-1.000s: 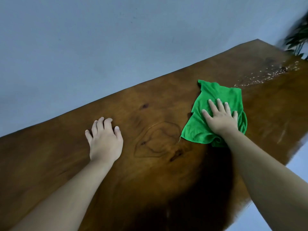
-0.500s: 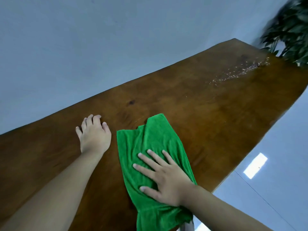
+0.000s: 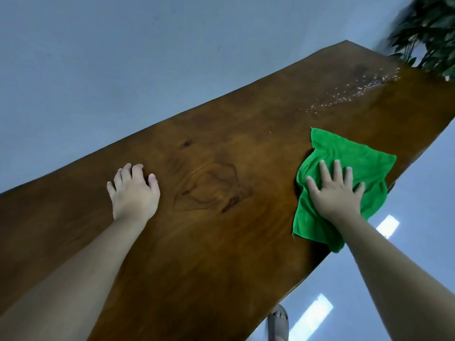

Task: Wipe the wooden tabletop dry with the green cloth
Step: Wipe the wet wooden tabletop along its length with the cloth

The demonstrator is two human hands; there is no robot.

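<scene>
The long brown wooden tabletop (image 3: 221,148) runs from the lower left to the upper right. A green cloth (image 3: 354,156) lies spread near the table's right edge, one corner hanging over it. My right hand (image 3: 334,193) presses flat on the cloth with fingers spread. My left hand (image 3: 134,193) rests on the bare wood at the left, fingers slightly curled, holding nothing. A trail of water droplets (image 3: 364,91) glistens on the far end of the table, beyond the cloth.
A leafy green plant (image 3: 428,33) stands past the far right corner. A pale wall runs along the table's far side. Below the right edge lies a glossy floor with light reflections (image 3: 310,313), and a foot in a sandal (image 3: 278,321).
My right hand swept the cloth from the right toward my left hand and near edge, then back out to the right. The left hand stayed planted.
</scene>
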